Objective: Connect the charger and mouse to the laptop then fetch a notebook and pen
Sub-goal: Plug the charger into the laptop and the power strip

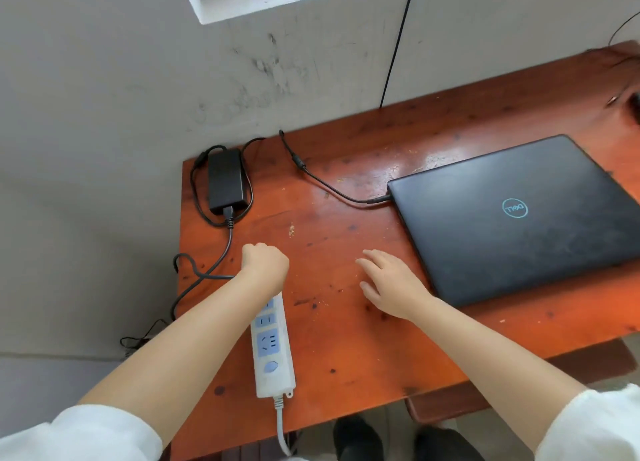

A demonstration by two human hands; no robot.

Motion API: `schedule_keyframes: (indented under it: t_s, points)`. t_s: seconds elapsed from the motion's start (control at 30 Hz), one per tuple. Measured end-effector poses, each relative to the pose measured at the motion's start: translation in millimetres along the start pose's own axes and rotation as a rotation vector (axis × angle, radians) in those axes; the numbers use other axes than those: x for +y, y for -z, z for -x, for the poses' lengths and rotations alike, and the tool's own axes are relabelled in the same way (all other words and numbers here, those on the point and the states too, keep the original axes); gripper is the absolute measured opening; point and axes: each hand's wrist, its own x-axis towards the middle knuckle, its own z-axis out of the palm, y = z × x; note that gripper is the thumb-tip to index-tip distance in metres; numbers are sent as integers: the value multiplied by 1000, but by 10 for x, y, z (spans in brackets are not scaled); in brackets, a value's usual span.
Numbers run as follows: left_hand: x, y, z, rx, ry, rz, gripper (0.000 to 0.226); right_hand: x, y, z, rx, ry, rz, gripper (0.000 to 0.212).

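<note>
The closed black laptop [519, 218] lies just right of the open, empty right hand [388, 284]. Left of the laptop, the left hand [265, 266] is fisted over the white power strip [273, 346]; its grasp is hidden. The black charger brick [225, 180] sits beyond that fist.

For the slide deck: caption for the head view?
Left hand fisted at the power strip; charger cable already in the closed laptop.

The laptop [519, 218] lies shut on the right side of the table [346, 339]. The charger box [225, 180] sits at the far left corner. Its thin cord [332, 186] runs right, into the laptop's left side. The power strip [272, 346] lies near the left edge, in front of the charger box.
</note>
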Motion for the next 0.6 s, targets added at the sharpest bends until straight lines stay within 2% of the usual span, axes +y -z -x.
schedule_keyframes:
  t_s: [0.1, 0.23, 0.4, 0.5, 0.6]
  points:
    - [392, 239, 75, 129, -66, 156, 39, 286, 284, 155, 81, -12, -57, 40]
    - [1142, 808, 161, 320, -154, 293, 38, 862, 783, 462, 190, -103, -79, 37]
    - [2128, 1679, 198, 457, -140, 432, 40, 1763, 1565, 999, 333, -161, -44, 37]
    - [2490, 2186, 204, 559, -104, 495, 42, 2206, 2040, 1294, 373, -190, 18, 38]
    - [2725, 2693, 207, 689, -79, 535, 45, 2592, 2434, 1478, 504, -205, 40, 44]
